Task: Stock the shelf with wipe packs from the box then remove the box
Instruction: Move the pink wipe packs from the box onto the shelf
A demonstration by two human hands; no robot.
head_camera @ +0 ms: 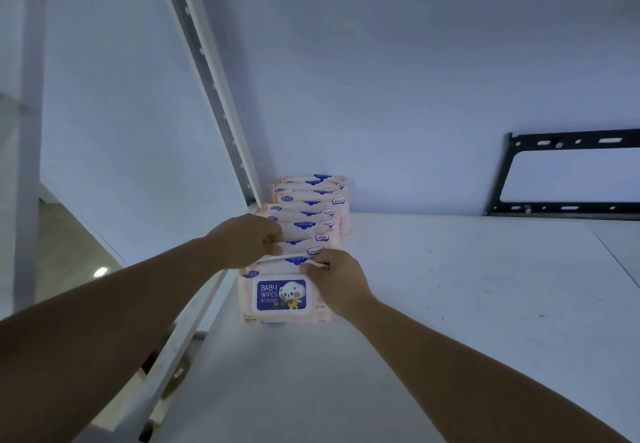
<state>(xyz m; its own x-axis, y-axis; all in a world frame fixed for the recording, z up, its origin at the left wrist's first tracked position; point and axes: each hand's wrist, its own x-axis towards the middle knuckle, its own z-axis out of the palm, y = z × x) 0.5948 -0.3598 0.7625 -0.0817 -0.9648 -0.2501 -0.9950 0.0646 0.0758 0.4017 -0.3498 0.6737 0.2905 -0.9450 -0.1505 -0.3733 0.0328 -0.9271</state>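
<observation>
Several pink wipe packs (311, 214) with blue labels stand upright in a row on the white shelf (450, 286), running back toward the wall at the shelf's left end. The front pack (277, 299) faces me and reads "BABY WIPES". My left hand (246, 240) grips the top left edge of the packs just behind the front one. My right hand (337, 278) pinches the top right edge of the front pack. The box is out of view.
A white slotted upright post (211, 86) rises along the shelf's left side. A black metal bracket (561, 174) hangs on the wall at the back right. The floor (69, 252) shows below left of the shelf edge.
</observation>
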